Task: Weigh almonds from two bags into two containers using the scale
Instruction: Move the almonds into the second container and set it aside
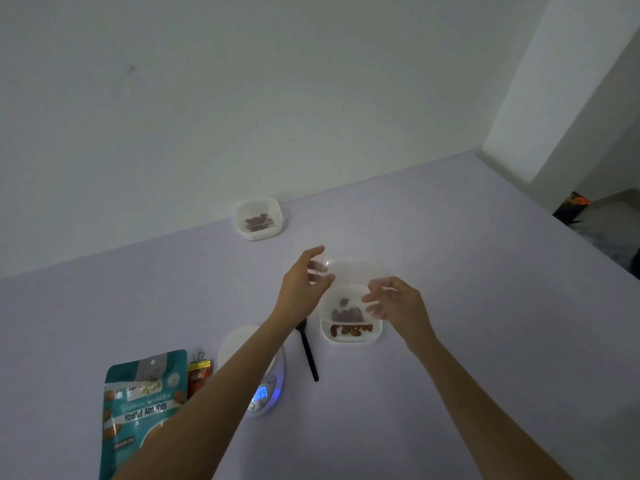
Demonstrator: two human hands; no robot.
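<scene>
Fingers (313, 254) of left hand (301, 289) and right hand (401, 304) pinch a clear lid (353, 275) (blurred) above the container (349, 337).

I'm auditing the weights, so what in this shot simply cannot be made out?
Head view:
- scale readout: blurred, small; left forearm covers part of the platform.
- small orange bag: mostly behind the teal bag, label unreadable.
- near container: almond count veiled by the translucent lid that left hand and right hand hold.
- black spoon: head hidden by the left forearm.
</scene>
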